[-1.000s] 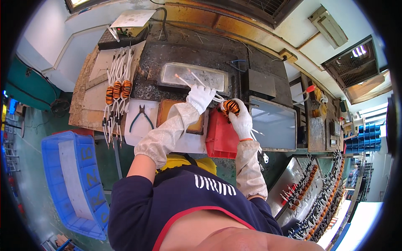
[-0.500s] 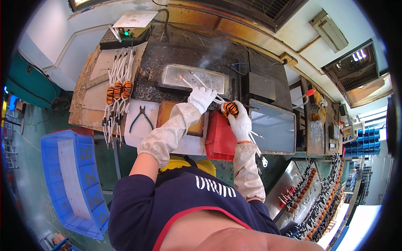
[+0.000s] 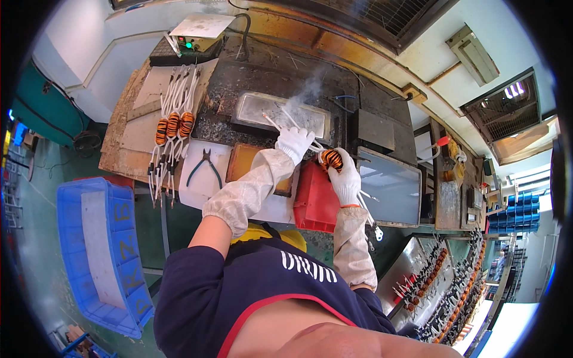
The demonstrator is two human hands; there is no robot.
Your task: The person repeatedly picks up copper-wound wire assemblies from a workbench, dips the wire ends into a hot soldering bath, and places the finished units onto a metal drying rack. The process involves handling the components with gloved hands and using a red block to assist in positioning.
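An orange-and-black wound ring coil (image 3: 330,159) with white-sleeved wire leads is held between my two hands. My gloved left hand (image 3: 294,144) is closed around the upper white leads (image 3: 271,122), whose tips reach over a rectangular metal bath (image 3: 249,108) with a dull silvery surface. Whether the tips touch that surface I cannot tell. Smoke rises beside them. My gloved right hand (image 3: 345,180) grips the coil from its right side. More leads (image 3: 371,221) with metal end lugs hang below that hand. Under the coil stands a red plastic bin (image 3: 314,200).
Several similar coils (image 3: 173,125) lie on a board at left. Cutting pliers (image 3: 205,168) rest beside a framed amber block (image 3: 242,164). A grey-topped tray (image 3: 391,188) stands right of the bin. A blue crate (image 3: 98,250) is at lower left, racks of coils (image 3: 441,286) at lower right.
The smoke over the bath has grown thicker. The whole view has shifted slightly, while both hands keep their hold on the coil and its leads.
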